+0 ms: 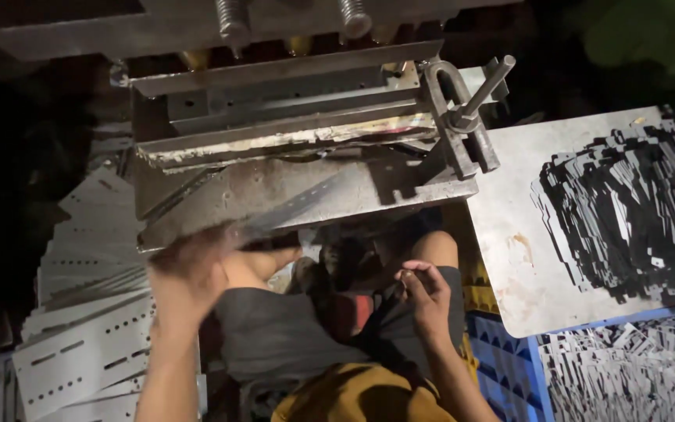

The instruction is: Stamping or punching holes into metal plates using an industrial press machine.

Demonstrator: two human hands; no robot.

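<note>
My left hand [189, 277] is blurred by motion and grips the near end of a long perforated metal strip [306, 202]. The strip lies slanted across the flat bed of a metal press [275, 141], and its far end points toward the clamp on the right. My right hand [429, 295] rests on my right thigh below the press bed. Its fingers are curled in, and I see nothing in them. My knees and dark shorts show between the two hands.
A fanned stack of pale perforated strips [87, 336] lies at the left. On the right, a grey metal plate [509, 234] carries a heap of dark strips [634, 219]. It sits over a blue crate [509, 367] beside more strips [634, 371]. A clamp handle [470, 101] sticks out at the press's right end.
</note>
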